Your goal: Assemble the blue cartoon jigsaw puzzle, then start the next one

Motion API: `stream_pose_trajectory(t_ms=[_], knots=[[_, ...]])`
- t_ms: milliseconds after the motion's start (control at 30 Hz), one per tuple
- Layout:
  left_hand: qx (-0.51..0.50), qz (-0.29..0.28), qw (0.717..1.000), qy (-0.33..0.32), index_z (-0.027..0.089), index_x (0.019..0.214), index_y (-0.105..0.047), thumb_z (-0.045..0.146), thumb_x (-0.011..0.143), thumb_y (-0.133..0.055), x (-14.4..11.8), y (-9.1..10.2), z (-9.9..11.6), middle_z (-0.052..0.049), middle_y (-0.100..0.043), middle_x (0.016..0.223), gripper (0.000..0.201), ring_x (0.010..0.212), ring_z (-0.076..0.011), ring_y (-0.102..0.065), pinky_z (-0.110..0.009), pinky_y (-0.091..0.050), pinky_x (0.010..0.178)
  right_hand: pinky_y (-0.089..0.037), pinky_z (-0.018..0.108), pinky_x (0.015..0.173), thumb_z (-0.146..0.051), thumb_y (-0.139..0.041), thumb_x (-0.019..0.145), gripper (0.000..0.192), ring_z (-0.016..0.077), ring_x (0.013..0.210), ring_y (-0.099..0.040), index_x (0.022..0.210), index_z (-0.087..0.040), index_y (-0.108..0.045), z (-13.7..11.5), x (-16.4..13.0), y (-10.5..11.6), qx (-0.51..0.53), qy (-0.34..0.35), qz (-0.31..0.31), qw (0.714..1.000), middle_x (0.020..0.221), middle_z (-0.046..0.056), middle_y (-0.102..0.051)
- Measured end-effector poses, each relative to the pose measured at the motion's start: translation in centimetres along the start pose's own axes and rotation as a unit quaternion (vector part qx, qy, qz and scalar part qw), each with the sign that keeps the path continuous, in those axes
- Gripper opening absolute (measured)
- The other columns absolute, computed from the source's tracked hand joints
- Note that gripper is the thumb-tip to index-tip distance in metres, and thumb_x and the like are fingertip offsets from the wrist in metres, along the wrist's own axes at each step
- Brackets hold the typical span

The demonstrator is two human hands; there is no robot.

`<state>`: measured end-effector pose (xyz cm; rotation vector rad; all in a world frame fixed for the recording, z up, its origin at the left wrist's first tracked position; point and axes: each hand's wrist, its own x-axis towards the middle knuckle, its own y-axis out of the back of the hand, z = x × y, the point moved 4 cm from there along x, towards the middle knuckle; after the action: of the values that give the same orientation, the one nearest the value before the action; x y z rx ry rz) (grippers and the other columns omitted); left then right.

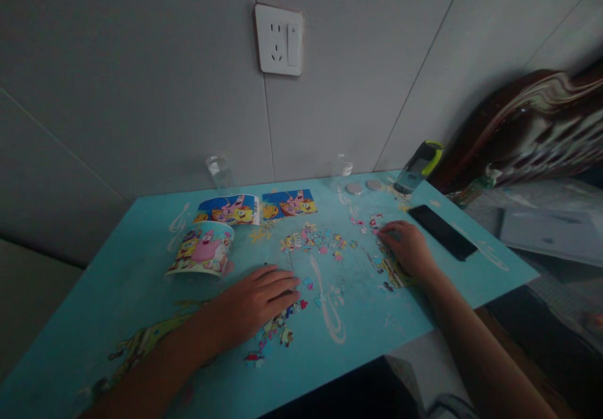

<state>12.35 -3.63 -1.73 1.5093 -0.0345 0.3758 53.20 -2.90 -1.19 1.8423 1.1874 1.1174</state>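
Head view: nearest lies a dark cloth (348, 394) at the near edge of the teal table (377, 325), between the two forearms. Under the left forearm a yellow-green figure (153, 337) shows in part; whether it is printed on the table or laid there, I cannot tell.

Just in front of that, the left hand (264, 299) rests palm down, its fingers stretched out side by side and loose, gripping nothing that shows. A heap of puzzle pieces (277, 330) lies beside it, on its near and right side, partly covered by the fingers. A few blue pieces (308, 283) lie just right of its fingertips.

Farther off, the right hand (401, 245) has its fingers bent and its thumb close to them, tips down at some small pink pieces (374, 223); whether it pinches one, I cannot tell. A partly joined puzzle (392, 274) lies just below that hand, partly hidden by it. To the hand's right is a black phone (443, 232).

Between the hands and beyond the left one, more loose pieces (313, 237) are spread. A curled card (206, 249) stands beyond the left hand, to its left, with two blue cards (230, 210) (296, 203) behind.

Farthest from both hands, along the wall (188, 92), are two clear jars (220, 173) (343, 168), two round lids (353, 188) (374, 185) and a bottle (414, 171), the lids and bottle beyond the right hand. A socket (280, 39) sits above.
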Motion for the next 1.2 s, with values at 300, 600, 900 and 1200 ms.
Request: stream_pose_trajectory(t_ms=[300, 600, 900, 1200], knots=[[0.006, 0.01, 1.0, -0.01, 0.022, 0.14, -0.057, 0.011, 0.103, -0.045, 0.0, -0.1, 0.0, -0.008, -0.058, 0.145, 0.04, 0.136, -0.0233, -0.05, -0.046, -0.039, 0.116, -0.051, 0.033, 0.074, -0.04, -0.062, 0.094, 0.024, 0.021, 0.077, -0.069, 0.096, -0.022, -0.077, -5.6, -2.3, 0.1, 0.085, 0.01, -0.045, 0.995, 0.088, 0.005, -0.077], [0.01, 0.012, 1.0, -0.015, 0.022, 0.139, -0.059, 0.012, 0.103, -0.045, 0.0, 0.1, 0.0, -0.007, -0.059, 0.144, 0.04, 0.133, -0.0241, -0.051, -0.048, -0.039, 0.115, -0.053, 0.035, 0.086, -0.021, -0.06, 0.095, 0.018, 0.0197, 0.089, -0.07, 0.098, -0.026, -0.077, -14.3, -5.0, -2.5, 0.16, 0.137, -0.159, 0.965, 0.095, 0.003, -0.078], [0.013, 0.017, 1.0, -0.02, 0.023, 0.139, -0.057, 0.01, 0.102, -0.043, 0.0, 0.1, -0.1, -0.006, -0.058, 0.145, 0.041, 0.134, -0.0234, -0.051, -0.047, -0.04, 0.115, -0.05, 0.038, 0.093, -0.029, -0.058, 0.095, 0.023, 0.0266, 0.099, -0.07, 0.105, -0.02, -0.077, -6.1, 0.3, -1.1, -0.016, 0.058, -0.07, 0.996, 0.104, 0.01, -0.077], [0.012, 0.018, 0.999, -0.023, 0.023, 0.14, -0.057, 0.009, 0.102, -0.042, 0.0, 0.1, -0.1, -0.006, -0.059, 0.144, 0.043, 0.133, -0.0236, -0.052, -0.047, -0.042, 0.114, -0.049, 0.035, 0.088, -0.04, -0.061, 0.093, 0.03, 0.0253, 0.097, -0.069, 0.109, -0.021, -0.077, -3.5, 1.5, -1.4, -0.062, 0.021, -0.046, 0.997, 0.106, 0.01, -0.076]])
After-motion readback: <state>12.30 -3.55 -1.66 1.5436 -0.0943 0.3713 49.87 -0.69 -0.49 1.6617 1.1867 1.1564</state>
